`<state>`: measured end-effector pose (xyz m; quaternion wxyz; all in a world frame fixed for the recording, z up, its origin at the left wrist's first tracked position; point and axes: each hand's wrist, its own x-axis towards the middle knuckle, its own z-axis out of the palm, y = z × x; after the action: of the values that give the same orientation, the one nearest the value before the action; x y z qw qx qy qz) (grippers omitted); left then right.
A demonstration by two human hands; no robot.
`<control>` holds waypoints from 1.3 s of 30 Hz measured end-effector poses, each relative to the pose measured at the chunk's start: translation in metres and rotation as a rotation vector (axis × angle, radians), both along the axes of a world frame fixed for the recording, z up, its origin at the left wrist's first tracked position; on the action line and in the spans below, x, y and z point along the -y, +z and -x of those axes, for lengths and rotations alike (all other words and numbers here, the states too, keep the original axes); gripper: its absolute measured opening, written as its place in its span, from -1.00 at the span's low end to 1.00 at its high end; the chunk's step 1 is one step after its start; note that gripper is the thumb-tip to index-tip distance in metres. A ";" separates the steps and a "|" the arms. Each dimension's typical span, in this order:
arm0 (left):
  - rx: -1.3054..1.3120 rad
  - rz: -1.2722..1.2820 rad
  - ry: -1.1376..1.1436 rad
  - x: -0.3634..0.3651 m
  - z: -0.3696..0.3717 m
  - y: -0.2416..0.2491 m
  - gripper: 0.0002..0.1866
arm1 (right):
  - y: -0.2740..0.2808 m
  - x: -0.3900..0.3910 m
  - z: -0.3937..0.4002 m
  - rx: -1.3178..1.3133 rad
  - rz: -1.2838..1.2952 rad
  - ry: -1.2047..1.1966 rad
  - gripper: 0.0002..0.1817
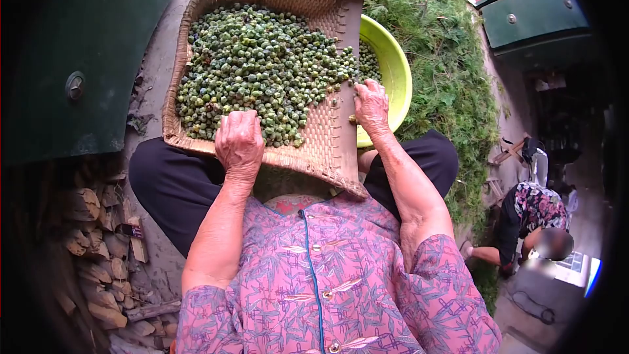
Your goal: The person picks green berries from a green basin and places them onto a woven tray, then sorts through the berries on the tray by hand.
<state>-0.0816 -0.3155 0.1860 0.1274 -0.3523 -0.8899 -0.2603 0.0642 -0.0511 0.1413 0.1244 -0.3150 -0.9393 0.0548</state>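
Note:
A woven basket tray (324,121) lies tilted across my lap, heaped with small green round fruits (252,69). My left hand (240,141) is at the tray's near rim, its fingers curled down at the edge of the heap; what they hold, if anything, is hidden. At the tray's right edge, my right hand (371,106) has its fingers bent beside the flat lip, close to a few fruits. Partly under that lip stands a yellow-green basin (400,78) with more of the green fruits inside.
Cut green foliage (452,59) covers the ground on the right. Stacked firewood (105,269) lies at the lower left, below a dark green panel (78,46). Another person (537,216) bends over at the far right.

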 end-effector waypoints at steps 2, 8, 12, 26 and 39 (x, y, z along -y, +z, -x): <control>0.011 -0.002 -0.003 -0.001 -0.001 0.001 -0.88 | 0.005 -0.004 0.018 -0.038 0.021 -0.005 -0.71; 0.011 -0.029 -0.003 -0.001 0.000 0.001 -0.89 | -0.001 -0.007 0.068 0.050 -0.003 0.159 -0.52; 0.002 -0.013 0.007 -0.001 0.000 0.001 -0.89 | -0.011 -0.013 0.052 -0.069 0.062 -0.034 -0.48; 0.002 0.006 0.009 -0.002 0.000 0.003 -0.92 | -0.005 -0.006 0.059 -0.054 0.077 -0.081 -0.64; 0.017 0.024 0.011 -0.003 0.000 0.004 -0.87 | -0.004 -0.037 0.122 -0.146 0.086 -0.006 -0.61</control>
<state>-0.0818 -0.3127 0.1900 0.1170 -0.3469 -0.8959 -0.2517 -0.0575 -0.0140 0.1372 0.1789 -0.3180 -0.9236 0.1175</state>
